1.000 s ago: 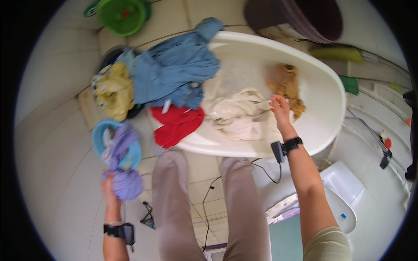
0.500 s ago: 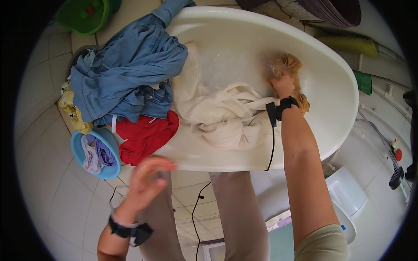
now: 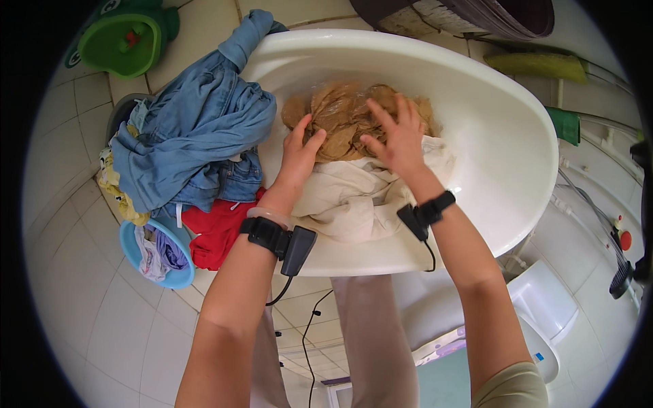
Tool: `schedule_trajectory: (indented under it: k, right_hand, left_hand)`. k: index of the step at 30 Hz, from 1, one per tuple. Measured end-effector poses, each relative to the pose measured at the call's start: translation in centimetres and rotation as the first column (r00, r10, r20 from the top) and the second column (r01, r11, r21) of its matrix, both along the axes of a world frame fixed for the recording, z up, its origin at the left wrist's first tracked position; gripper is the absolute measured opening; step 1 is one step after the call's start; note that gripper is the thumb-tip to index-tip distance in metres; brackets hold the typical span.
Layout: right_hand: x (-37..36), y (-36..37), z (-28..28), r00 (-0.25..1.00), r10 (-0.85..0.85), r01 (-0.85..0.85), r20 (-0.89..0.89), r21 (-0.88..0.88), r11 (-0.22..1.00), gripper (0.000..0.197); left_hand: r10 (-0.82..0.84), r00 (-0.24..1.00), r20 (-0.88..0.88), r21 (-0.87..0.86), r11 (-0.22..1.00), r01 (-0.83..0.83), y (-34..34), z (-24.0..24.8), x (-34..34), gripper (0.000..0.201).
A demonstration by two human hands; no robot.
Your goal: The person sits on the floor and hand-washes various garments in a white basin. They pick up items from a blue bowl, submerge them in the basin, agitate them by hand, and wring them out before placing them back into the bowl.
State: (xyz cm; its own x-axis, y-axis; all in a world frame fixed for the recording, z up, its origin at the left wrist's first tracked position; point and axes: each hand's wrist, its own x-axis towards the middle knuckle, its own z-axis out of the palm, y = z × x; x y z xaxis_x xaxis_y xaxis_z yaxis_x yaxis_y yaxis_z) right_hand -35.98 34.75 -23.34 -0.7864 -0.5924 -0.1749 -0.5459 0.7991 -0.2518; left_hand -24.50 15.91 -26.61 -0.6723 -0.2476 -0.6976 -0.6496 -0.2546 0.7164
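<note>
A wet tan-brown cloth (image 3: 343, 122) lies spread and crumpled in the water of the white bathtub (image 3: 503, 156). My left hand (image 3: 299, 153) is at its left side, with thumb and fingers apart. Over its right part, my right hand (image 3: 400, 139) rests with the fingers spread, gripping nothing. A cream-white cloth (image 3: 357, 204) lies bunched below the brown one, under my wrists. Both wrists wear black bands with a cabled device.
Blue denim clothing (image 3: 197, 129) is heaped over the tub's left end, with a red garment (image 3: 218, 228) under it. Nearby stand a light-blue basin (image 3: 183, 275) holding small clothes and a green basin (image 3: 126, 51). A dark bucket (image 3: 469, 17) is at the far side; hoses (image 3: 592, 204) run along the right wall.
My left hand has come from outside the tub onto the brown cloth. My right hand has moved left and its fingers have spread. The brown cloth now lies further left, spread wider.
</note>
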Motion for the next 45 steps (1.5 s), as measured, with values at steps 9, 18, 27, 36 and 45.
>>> schedule_trajectory:
  k: [9,18,27,36,45]
  right_hand:
    - [-3.9,0.2,-10.8,0.899,-0.382,0.401,0.216,-0.053,0.914,0.047]
    - [3.1,-6.8,3.2,0.843,0.143,0.301,0.518,-0.675,0.674,0.039]
    - [-1.4,-1.2,-3.0,0.898,-0.102,0.263,0.428,-0.337,0.904,0.054]
    - [-1.0,-5.2,-8.1,0.971,-0.156,0.082,0.184,0.356,0.931,0.069]
    - [2.3,-5.5,-1.4,0.925,-0.054,0.275,0.377,-0.563,0.779,0.041]
  left_hand:
    - [0.248,0.941,0.232,0.641,0.688,-0.339,3.9,1.4,-4.3,0.08]
    - [0.459,0.844,0.277,0.703,0.502,-0.503,0.0,4.2,-3.5,0.044]
    - [0.418,0.884,0.208,0.598,0.661,-0.454,1.2,3.7,-1.2,0.047]
    - [0.195,0.952,0.237,0.537,0.79,-0.296,-0.1,-3.5,0.4,0.072]
    - [0.388,0.824,0.413,0.691,0.455,-0.561,0.4,1.1,-4.2,0.07]
